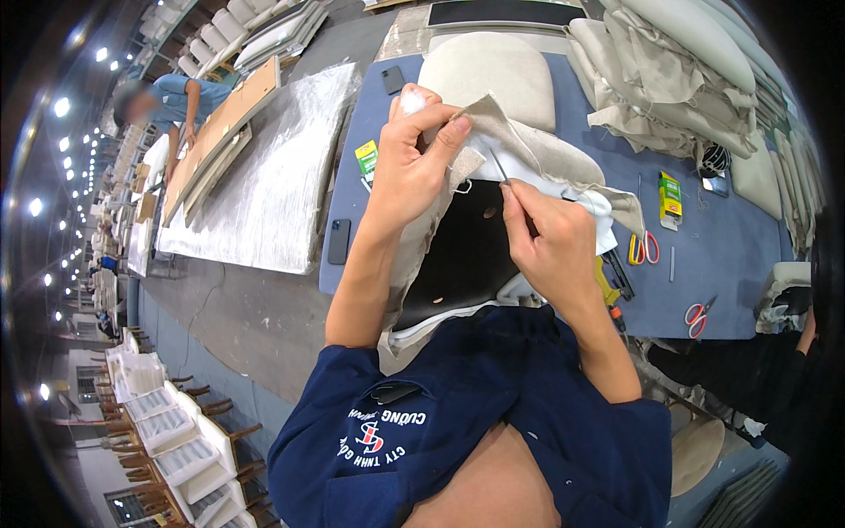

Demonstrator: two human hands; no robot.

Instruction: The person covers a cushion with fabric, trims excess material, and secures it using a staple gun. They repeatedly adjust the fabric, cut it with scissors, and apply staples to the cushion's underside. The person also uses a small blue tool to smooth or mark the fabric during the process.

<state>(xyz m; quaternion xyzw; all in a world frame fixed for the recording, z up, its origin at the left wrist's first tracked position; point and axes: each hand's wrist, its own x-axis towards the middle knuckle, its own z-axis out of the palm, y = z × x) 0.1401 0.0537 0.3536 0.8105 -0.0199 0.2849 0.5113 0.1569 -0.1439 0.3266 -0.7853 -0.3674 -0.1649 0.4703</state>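
Note:
In front of me a seat cushion is tipped up, its black underside board (453, 264) turned toward me. Beige fabric (528, 139) is folded loosely over its far edge, with white padding (519, 158) showing beneath. My left hand (414, 167) is closed, pinching the fabric's raised edge between thumb and fingers. Something white (412, 102) shows at its fingers; I cannot make out what. My right hand (554, 238) is closed around a thin, pointed metal tool (498, 165), whose tip points up toward the padding. Its handle is hidden in the fist.
On the blue table (731, 255) lie red-handled scissors (697, 320), another pair (645, 248), a yellow-green box (670, 201) and phones (339, 241). A finished beige cushion (488, 75) lies beyond; fabric covers (660, 88) pile up far right. Another person (180, 106) handles boards at left.

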